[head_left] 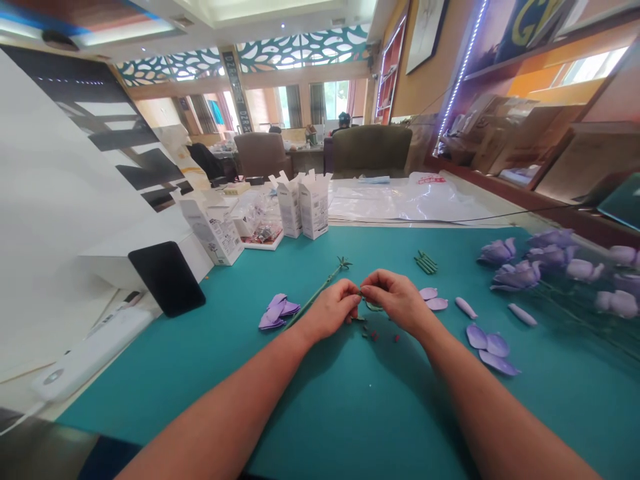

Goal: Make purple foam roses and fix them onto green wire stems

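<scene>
My left hand (331, 309) and my right hand (395, 300) meet over the middle of the green mat, fingertips pinched together. Between them is a small green piece, mostly covered by the fingers, so its kind is unclear. Small green leaf-like parts (374, 307) lie under my right hand, and tiny red bits (397, 339) are scattered just below. A green artificial flower stem (325, 285) with a star-shaped tip runs behind my left hand. Beside it sits a small stack of purple petals (278, 312). Loose purple petals (487, 341) rest right of my right hand.
Purple artificial flowers (517, 275) lie at the right. Two purple buds (466, 307) and a bundle of short green sticks (425, 262) are on the mat (320, 413). At left are a black phone or tablet (167, 279), a white power strip (93, 363) and white boxes (314, 207).
</scene>
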{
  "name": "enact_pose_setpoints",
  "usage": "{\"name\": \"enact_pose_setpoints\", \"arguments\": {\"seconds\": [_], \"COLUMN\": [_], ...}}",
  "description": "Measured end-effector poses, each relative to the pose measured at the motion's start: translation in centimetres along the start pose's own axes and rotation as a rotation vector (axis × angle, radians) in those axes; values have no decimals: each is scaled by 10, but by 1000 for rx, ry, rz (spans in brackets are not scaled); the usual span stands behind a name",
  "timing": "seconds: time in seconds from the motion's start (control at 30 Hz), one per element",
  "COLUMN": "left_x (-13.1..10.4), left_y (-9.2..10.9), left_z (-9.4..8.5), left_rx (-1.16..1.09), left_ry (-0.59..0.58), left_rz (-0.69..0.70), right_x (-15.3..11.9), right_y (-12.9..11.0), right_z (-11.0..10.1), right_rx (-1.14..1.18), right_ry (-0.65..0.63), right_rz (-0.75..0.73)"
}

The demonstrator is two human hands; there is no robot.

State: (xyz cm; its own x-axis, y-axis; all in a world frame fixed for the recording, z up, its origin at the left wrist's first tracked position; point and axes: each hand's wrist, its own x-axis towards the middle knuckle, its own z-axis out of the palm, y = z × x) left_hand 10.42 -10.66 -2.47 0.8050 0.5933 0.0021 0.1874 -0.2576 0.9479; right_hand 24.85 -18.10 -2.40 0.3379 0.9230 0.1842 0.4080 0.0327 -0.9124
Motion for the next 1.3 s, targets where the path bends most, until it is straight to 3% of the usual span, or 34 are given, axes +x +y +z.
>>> {"name": "enact_pose_setpoints", "arguments": {"seconds": [0.3, 0.63, 1.3], "left_x": [7, 8, 4], "left_y": [12, -5, 3], "left_z": [-1, -6, -7], "left_rx": [107, 109, 65], "left_ry": [-2, -14, -7], "left_rz": [3, 14, 2], "right_x": [2, 4, 1], "right_y": [1, 5, 0], "right_z": [-4, 3, 4], "right_rx": [70, 51, 67], "right_ry": [54, 16, 5], "right_rz": [11, 23, 57]}}
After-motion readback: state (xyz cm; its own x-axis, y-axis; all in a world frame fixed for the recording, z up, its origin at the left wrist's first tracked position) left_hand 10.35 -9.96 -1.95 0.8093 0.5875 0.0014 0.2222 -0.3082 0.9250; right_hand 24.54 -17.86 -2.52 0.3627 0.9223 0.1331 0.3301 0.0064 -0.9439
